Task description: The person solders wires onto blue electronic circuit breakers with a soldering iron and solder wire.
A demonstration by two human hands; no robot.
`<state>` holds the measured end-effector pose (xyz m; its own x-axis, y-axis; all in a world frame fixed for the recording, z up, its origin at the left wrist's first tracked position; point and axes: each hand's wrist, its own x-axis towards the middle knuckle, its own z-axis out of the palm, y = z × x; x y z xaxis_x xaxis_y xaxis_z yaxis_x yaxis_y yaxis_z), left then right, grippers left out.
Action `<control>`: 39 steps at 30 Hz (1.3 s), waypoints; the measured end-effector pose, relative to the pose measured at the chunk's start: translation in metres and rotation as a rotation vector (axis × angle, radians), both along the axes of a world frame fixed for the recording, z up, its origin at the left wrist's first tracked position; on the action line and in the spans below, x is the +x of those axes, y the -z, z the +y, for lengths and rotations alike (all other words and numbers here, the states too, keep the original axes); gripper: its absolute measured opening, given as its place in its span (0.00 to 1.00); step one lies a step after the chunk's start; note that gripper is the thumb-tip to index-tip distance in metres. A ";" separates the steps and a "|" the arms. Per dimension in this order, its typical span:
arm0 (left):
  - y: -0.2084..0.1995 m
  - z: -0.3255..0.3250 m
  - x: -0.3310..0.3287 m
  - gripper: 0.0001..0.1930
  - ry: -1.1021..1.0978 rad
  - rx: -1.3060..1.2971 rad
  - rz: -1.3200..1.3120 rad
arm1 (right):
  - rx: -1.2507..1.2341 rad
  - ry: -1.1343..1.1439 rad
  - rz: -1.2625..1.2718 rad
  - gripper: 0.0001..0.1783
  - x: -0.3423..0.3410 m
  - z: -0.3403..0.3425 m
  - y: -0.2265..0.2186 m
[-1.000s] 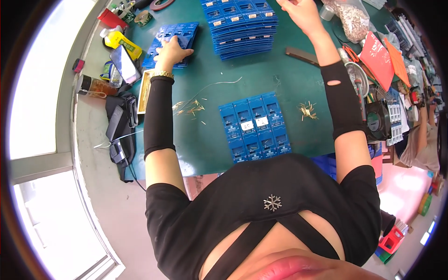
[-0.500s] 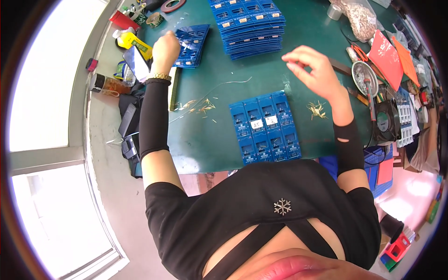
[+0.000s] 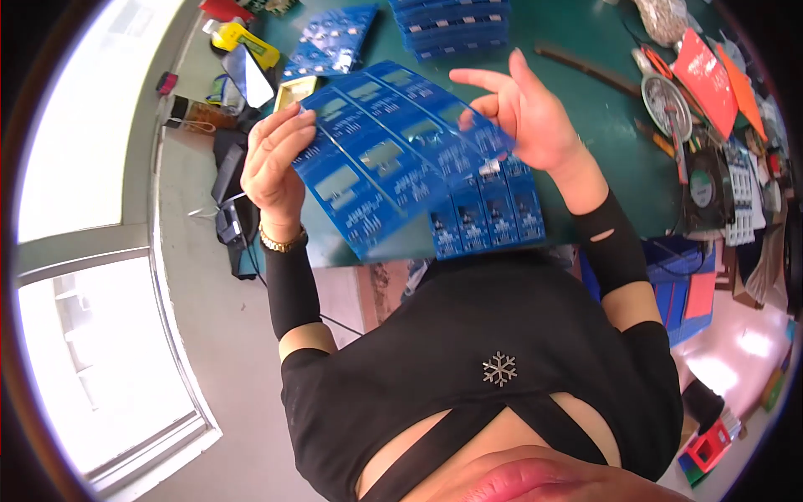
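A large blue circuit board panel (image 3: 381, 155), divided into a grid with rectangular cutouts, is held tilted in the air above the table. My left hand (image 3: 280, 163) grips its left edge, the fingers on top. At the panel's right edge, my right hand (image 3: 531, 113) has its thumb raised and index finger stretched out. Some of its fingertips overlap the blurred edge, and whether they touch it I cannot tell. Beneath, partly hidden by the raised panel, another blue circuit board panel (image 3: 485, 217) lies near the table's front edge.
At the back stands a tall stack of blue panels (image 3: 452, 29), with a smaller pile of panels (image 3: 335, 38) to its left. A yellow bottle (image 3: 242, 42) and a phone (image 3: 248, 75) are at the left. On the right are a strainer (image 3: 667, 105) and a red sheet (image 3: 703, 84).
My left hand has come back from the small pile at the back left with a panel in its grip. My right hand has moved left to the panel's edge. The view has shifted somewhat.
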<state>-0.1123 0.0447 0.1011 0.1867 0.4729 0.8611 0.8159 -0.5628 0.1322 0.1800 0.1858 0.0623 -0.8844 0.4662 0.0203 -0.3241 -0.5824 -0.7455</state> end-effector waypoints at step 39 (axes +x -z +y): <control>0.124 -0.053 0.108 0.20 -0.234 -0.465 0.007 | 1.111 0.758 -0.850 0.23 0.072 -0.088 0.089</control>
